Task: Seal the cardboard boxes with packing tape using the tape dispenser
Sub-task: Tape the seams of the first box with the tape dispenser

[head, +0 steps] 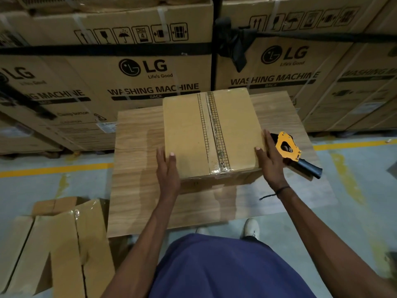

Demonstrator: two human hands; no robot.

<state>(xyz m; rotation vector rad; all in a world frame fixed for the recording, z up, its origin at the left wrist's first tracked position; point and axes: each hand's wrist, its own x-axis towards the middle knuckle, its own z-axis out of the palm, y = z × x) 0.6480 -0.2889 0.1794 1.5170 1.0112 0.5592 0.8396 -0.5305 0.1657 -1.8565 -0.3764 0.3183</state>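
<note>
Your blue shirt fills the bottom of the view, and both forearms reach forward from it to the cardboard box, which sits on the wooden surface. Take that box as your landmark. Your left hand lies flat against its left side, fingers straight, thumb resting on the top edge; the grip is released, pressing rather than clasping. Your right hand mirrors it on the right side, fingers straight, grip likewise released.

A strip of clear tape already runs along the box's centre seam, top to near edge, wrinkled where it folds over the near edge. The tape dispenser, yellow frame and dark handle, lies on the surface just right of the box, close behind your right hand.

Judging by the square, unbulged panels, the box is stiff and likely moderate in weight; the taped top is slick, so hold it by the bare cardboard sides, low and opposite, as you are placed now. Press evenly, since the walls could dent.

Count: 1 box on the surface, 1 dispenser, 2 hands. Left of the box, on the floor, lie flat cardboard pieces; I cannot tell how many. Behind the box stand large printed cartons.
</note>
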